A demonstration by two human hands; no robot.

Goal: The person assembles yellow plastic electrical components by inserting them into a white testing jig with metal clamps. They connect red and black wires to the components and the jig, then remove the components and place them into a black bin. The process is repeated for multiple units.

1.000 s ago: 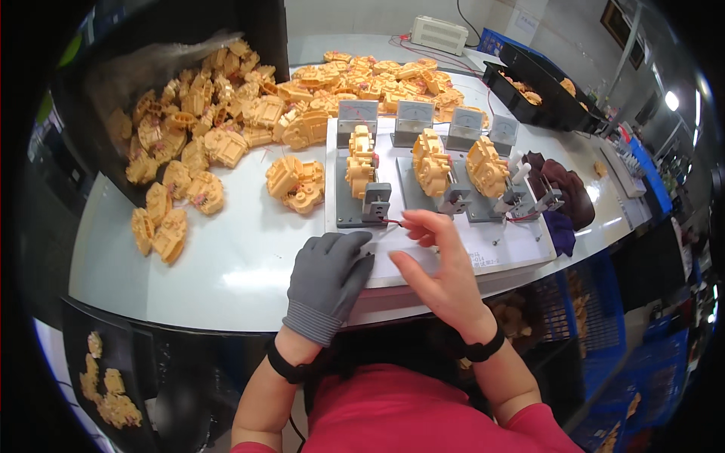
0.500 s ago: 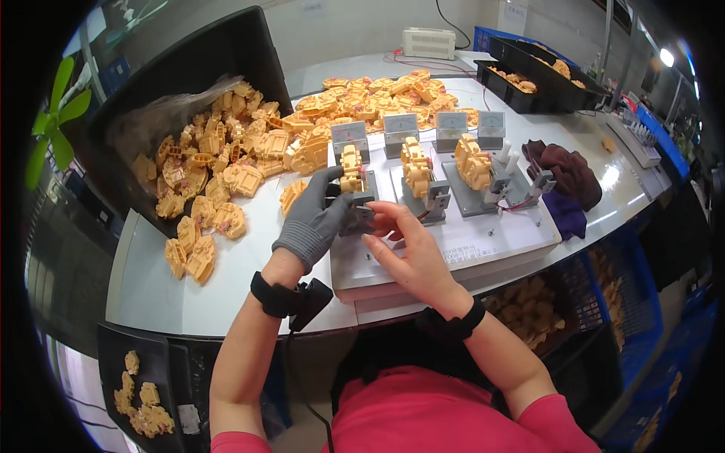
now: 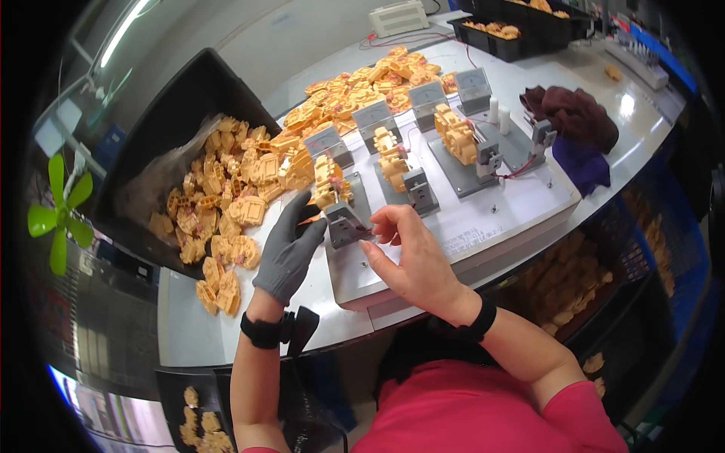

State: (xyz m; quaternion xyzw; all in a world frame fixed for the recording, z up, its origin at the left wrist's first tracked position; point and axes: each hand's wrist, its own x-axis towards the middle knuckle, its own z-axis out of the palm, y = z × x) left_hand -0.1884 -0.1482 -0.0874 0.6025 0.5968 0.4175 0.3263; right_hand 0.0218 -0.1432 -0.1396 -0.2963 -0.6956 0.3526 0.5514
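Note:
My left hand [image 3: 289,248], in a grey glove, reaches up to the leftmost grey fixture [image 3: 355,264]. Its fingertips press on the orange plastic part [image 3: 329,181] mounted there. My bare right hand [image 3: 414,260] is close beside it on the right. Its thumb and forefinger pinch at the small grey clamp block [image 3: 346,223] at the front of that fixture. The two hands nearly touch across the block. What lies under the right fingertips is hidden.
Two more fixtures [image 3: 472,162] carry orange parts, with small meters [image 3: 427,97] behind, on a white board [image 3: 521,215]. A heap of orange parts [image 3: 238,200] spills from a black bin [image 3: 177,106] at left. Dark cloths [image 3: 574,121] lie right. Black trays [image 3: 513,34] stand at the back.
My gloved left hand has risen from the table's front edge to the leftmost fixture. My right hand has stayed at the clamp block. The view has swung right and closer.

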